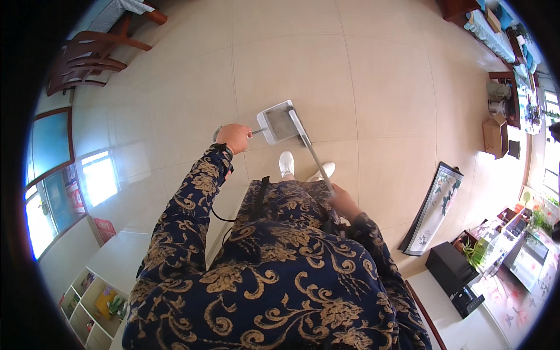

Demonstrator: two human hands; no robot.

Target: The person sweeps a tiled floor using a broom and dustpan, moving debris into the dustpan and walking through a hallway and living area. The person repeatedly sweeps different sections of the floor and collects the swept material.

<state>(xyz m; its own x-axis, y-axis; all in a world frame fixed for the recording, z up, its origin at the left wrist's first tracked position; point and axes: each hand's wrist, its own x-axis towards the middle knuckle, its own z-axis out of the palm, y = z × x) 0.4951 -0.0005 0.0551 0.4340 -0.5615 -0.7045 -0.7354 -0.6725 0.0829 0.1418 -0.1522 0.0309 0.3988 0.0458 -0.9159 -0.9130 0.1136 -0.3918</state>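
My left hand [234,137] grips the handle of a long-handled dustpan [279,121], whose white-rimmed pan lies in front of my white shoes. Grey dust or hair seems to cover the inside of the pan. In my right hand [344,202] is the grey stick of a broom [316,158]. The white broom head [298,124] sits along the right, open side of the pan, with dark bristles showing beside it. Whether the bristles touch the pan I cannot tell.
Beige floor tiles [389,87] surround my shoes [286,163]. Wooden chairs [94,61] stand at upper left, a white shelf unit [83,306] at lower left. To the right are a hanging scroll painting [435,210], a cardboard box [495,136] and a black box-shaped device [451,265].
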